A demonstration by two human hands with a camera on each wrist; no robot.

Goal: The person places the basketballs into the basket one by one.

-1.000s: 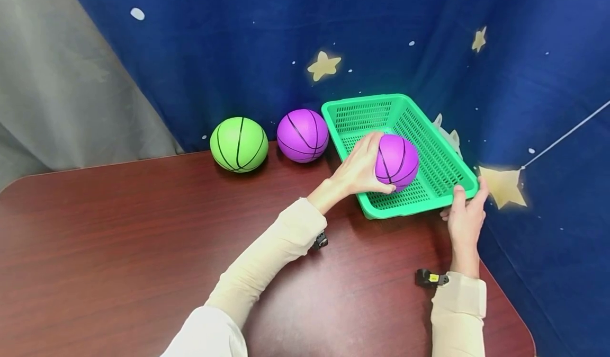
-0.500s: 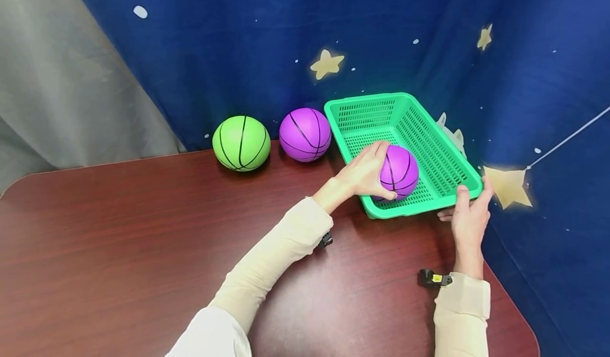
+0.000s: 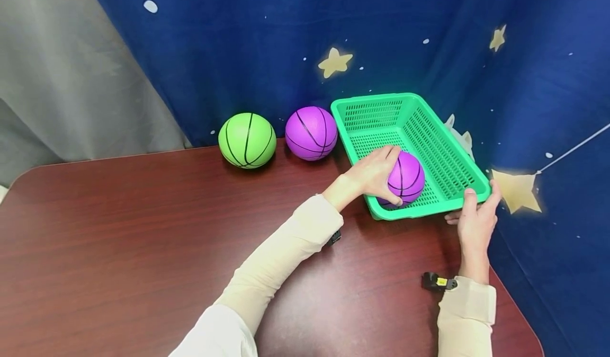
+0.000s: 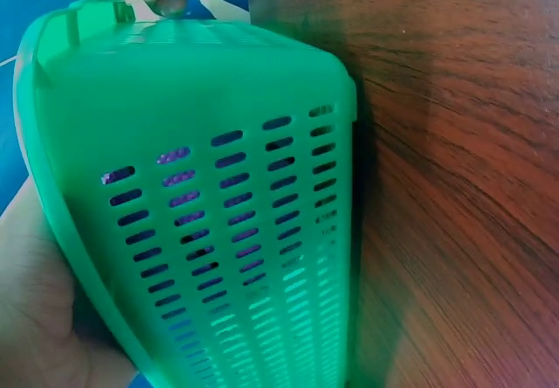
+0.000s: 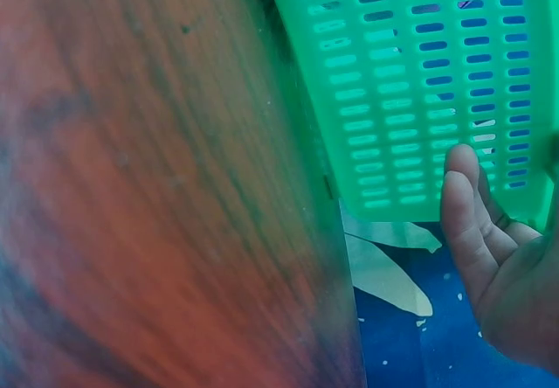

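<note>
On the table (image 3: 143, 251), near the right end of its back edge, there is the basket (image 3: 433, 150). To the left of it, also along the back edge, stand two balls: the middle ball (image 3: 311, 133) just beside the basket, and the left ball (image 3: 247, 141) just beside the middle one. The right ball (image 3: 409, 177) is inside the basket, in the front part, closer to the left wall. My left hand (image 3: 371, 175) is on the left side of this ball. My right hand (image 3: 476, 223) holds the basket by its front right corner. Behind the table there hangs the curtain (image 3: 248, 39).
</note>
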